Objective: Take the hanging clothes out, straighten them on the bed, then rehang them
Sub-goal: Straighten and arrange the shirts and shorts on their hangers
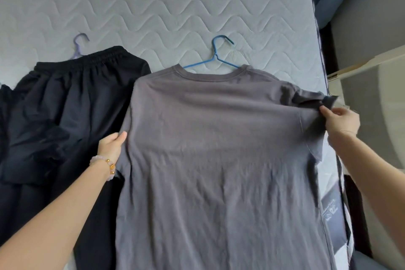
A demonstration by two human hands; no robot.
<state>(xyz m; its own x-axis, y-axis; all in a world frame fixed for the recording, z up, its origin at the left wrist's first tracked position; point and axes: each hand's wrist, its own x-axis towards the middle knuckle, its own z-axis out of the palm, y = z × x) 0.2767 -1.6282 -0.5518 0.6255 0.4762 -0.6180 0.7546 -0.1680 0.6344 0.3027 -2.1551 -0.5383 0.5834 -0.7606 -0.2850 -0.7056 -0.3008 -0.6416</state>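
A grey T-shirt (219, 149) lies spread on the quilted bed (153, 6), with a blue hanger (215, 59) sticking out of its neck opening. The left grip (111, 144), a bare hand with a beaded bracelet (105, 164) at the wrist, holds the shirt's left edge, its fingers hidden under the cloth. The right grip (341, 119) pinches the right sleeve (306, 96), pulled out sideways. Beside the shirt, black trousers (65, 105) lie on a purple hanger (80, 45).

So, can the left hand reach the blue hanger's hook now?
Probably yes: the hook lies bare on the mattress above the shirt, but the left hand holds the shirt's edge and must let go first.
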